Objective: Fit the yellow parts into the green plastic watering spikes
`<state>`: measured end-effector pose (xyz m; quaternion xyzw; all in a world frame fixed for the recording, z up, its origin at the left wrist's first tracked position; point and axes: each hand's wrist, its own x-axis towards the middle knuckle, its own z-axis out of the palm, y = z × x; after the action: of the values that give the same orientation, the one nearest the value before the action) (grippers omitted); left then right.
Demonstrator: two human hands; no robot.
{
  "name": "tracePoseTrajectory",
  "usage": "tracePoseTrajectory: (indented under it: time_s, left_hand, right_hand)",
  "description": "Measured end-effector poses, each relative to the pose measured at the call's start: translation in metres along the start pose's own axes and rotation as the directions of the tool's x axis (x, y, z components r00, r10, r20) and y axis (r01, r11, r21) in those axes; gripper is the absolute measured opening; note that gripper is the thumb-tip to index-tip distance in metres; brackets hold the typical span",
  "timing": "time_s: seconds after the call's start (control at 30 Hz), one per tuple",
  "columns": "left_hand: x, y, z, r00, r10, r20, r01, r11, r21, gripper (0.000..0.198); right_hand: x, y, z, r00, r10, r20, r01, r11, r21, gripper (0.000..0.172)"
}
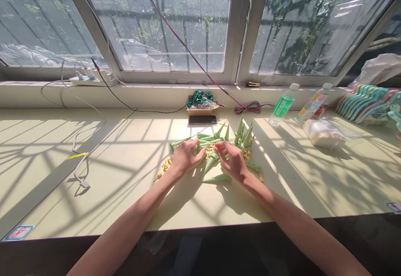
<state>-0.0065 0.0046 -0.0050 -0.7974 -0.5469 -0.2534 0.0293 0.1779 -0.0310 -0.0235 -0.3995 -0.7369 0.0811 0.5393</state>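
Both my hands rest on a pile of green cone-shaped spikes (242,136) in the middle of a pale table (94,175). My left hand (185,157) lies knuckles up over the left side of the pile, fingers curled onto a spike I can only partly see. My right hand (233,162) sits beside it, fingers bent and pinching around a green cone (210,162) between the two hands. Small yellow pieces (166,166) are scattered left of the pile. Another green cone (217,178) lies flat just below my right hand.
A black phone (202,119) and a small box of green parts (200,102) lie behind the pile. Two plastic bottles (283,105) and a clear bag (324,134) sit at the right. White cables (79,159) trail on the left, with a power strip (90,77) on the sill.
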Motion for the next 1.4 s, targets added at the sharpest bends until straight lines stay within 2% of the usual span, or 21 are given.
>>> tracePoseTrajectory:
  time_s: [0.23, 0.37, 0.5, 0.63, 1.0, 1.4]
  left_hand:
    - [0.000, -0.002, 0.001, 0.999, 0.030, 0.027, -0.030, 0.999, -0.018, 0.024]
    - [0.000, 0.000, 0.000, 0.996, 0.061, -0.058, -0.067, 0.993, -0.100, 0.027]
    - [0.001, 0.003, 0.000, 0.989, 0.036, -0.142, -0.071, 0.967, -0.245, 0.028]
    - [0.001, 0.006, 0.000, 0.988, -0.002, -0.156, -0.048, 0.946, -0.319, 0.026]
    - [0.001, 0.009, -0.001, 0.978, -0.035, -0.207, -0.036, 0.944, -0.329, 0.024]
    - [0.001, 0.012, -0.002, 0.980, 0.030, -0.198, -0.103, 0.924, -0.369, 0.029]
  right_hand:
    - [-0.002, 0.000, 0.000, 1.000, 0.009, 0.015, -0.009, 1.000, 0.006, 0.011]
    - [-0.002, 0.000, -0.001, 0.999, 0.015, 0.036, -0.016, 1.000, 0.009, 0.011]
    - [-0.002, -0.002, -0.002, 0.999, 0.016, 0.041, -0.018, 0.999, 0.033, 0.010]
    - [-0.001, -0.005, -0.002, 0.999, 0.011, 0.047, -0.014, 0.998, 0.064, 0.009]
    - [-0.001, -0.005, 0.000, 0.999, 0.007, 0.051, -0.011, 0.998, 0.069, 0.008]
    - [-0.001, -0.005, -0.001, 0.999, 0.031, 0.045, -0.033, 0.998, 0.060, 0.011]
